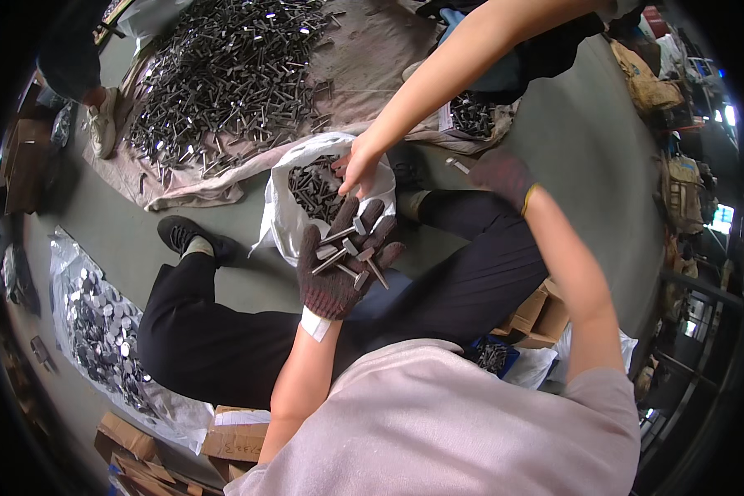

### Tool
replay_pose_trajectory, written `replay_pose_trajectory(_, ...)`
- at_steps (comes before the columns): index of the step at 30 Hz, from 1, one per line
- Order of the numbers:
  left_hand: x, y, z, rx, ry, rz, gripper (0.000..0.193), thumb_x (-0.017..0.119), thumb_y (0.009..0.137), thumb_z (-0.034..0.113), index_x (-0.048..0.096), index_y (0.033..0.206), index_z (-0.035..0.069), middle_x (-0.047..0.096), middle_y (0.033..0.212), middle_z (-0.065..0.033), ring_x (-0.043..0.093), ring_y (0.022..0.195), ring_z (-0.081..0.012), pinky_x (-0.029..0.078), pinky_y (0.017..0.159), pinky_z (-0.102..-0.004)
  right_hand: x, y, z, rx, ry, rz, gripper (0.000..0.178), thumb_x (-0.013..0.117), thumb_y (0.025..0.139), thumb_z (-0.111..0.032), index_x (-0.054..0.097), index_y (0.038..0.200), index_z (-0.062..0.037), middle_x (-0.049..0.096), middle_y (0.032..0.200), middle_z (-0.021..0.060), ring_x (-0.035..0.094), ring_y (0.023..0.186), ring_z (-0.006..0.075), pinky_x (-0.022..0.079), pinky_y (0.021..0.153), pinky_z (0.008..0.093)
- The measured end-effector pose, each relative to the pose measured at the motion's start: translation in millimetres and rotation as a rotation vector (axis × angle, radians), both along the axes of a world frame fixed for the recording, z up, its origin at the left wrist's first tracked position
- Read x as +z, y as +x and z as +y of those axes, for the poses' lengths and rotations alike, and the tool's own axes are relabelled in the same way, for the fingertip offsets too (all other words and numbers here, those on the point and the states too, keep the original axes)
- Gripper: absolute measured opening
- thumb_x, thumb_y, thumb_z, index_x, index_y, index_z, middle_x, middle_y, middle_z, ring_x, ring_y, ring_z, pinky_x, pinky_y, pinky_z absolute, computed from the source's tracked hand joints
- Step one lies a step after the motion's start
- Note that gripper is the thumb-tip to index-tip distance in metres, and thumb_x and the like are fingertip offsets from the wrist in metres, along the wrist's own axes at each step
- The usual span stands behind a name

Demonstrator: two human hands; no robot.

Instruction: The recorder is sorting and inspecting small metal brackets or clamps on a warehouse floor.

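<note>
My left hand (339, 277), in a dark knitted glove, is palm up with its fingers spread, and several metal T-head bolts (351, 248) lie across it. Just beyond it stands a white woven sack (279, 211) with dark T-head bolts (314, 190) inside. Off to the right, my right hand (504, 178) is gloved, closed and blurred by motion; a shiny T-head bolt (457, 165) sticks out from its fingers. Another person's bare hand (360, 168) reaches in from the top, over the sack's opening and close to my left fingertips.
A big heap of T-head bolts (231, 83) covers a cloth (364, 50) on the floor. Round metal discs (103, 318) lie on a plastic sheet at left. Cardboard boxes (541, 314) sit to the right behind my leg. Another person's shoe (101, 124) is by the cloth.
</note>
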State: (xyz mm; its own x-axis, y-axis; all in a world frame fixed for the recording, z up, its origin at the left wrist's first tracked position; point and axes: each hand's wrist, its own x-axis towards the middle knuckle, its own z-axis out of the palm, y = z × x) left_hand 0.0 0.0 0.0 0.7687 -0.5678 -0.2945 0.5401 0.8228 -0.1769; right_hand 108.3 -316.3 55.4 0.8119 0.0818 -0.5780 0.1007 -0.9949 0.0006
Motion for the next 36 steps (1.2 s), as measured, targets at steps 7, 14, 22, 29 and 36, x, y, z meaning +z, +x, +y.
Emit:
replay_pose_trajectory(7, 1.7, -3.6, 9.6, -0.057, -0.005, -0.018, 0.076, 0.042, 0.098, 0.057, 0.025, 0.158, 0.013, 0.027, 0.161, -0.0176, 0.027, 0.147, -0.0415, 0.027, 0.115, -0.0626, -129.9, 48.4, -139.3, -0.878, 0.122, -0.149, 0.048, 0.075, 0.074, -0.038, 0.071, 0.095, 0.0052, 0.072, 0.092, 0.0202, 0.069, 0.086, 0.0267, 0.052, 0.076, 0.0393)
replay_pose_trajectory(14, 2.0, -1.9, 7.0, 0.059, -0.060, 0.018, 0.071, 0.041, 0.099, 0.056, 0.032, 0.155, 0.013, 0.029, 0.160, -0.0182, 0.029, 0.146, -0.0418, 0.023, 0.118, -0.0614, -46.1, 27.6, -11.1, -0.383, 0.243, -0.047, 0.046, 0.068, 0.080, -0.038, 0.070, 0.105, 0.0005, 0.071, 0.099, 0.0168, 0.067, 0.094, 0.0296, 0.050, 0.088, 0.0365)
replay_pose_trajectory(22, 7.9, 1.0, 6.2, 0.111, -0.210, -0.079, 0.070, 0.047, 0.099, 0.051, 0.033, 0.154, 0.009, 0.036, 0.155, -0.0212, 0.041, 0.138, -0.0415, 0.034, 0.112, -0.0610, 53.2, -44.2, 134.2, 0.206, 0.890, -0.490, 0.022, 0.075, 0.077, -0.012, 0.068, 0.095, -0.0039, 0.067, 0.110, 0.0142, 0.063, 0.107, 0.0327, 0.051, 0.092, 0.0405)
replay_pose_trajectory(29, 11.5, -12.4, 25.6, 0.234, -0.202, -0.020, 0.067, 0.044, 0.101, 0.047, 0.033, 0.153, 0.006, 0.043, 0.148, -0.0193, 0.047, 0.133, -0.0357, 0.039, 0.110, -0.0513, 50.9, -76.5, 197.1, 0.563, 0.901, -0.526, 0.029, 0.079, 0.067, -0.020, 0.070, 0.093, -0.0093, 0.063, 0.117, 0.0121, 0.059, 0.115, 0.0376, 0.048, 0.095, 0.0489)
replay_pose_trajectory(36, 9.3, -15.3, 33.5, 0.326, -0.233, -0.068, 0.068, 0.042, 0.101, 0.044, 0.029, 0.155, 0.004, 0.035, 0.154, -0.0216, 0.041, 0.138, -0.0375, 0.034, 0.115, -0.0515, 39.1, -96.9, 200.6, 0.573, 0.669, -0.547, 0.036, 0.081, 0.063, -0.028, 0.069, 0.094, -0.0136, 0.057, 0.129, 0.0123, 0.049, 0.129, 0.0374, 0.041, 0.103, 0.0529)
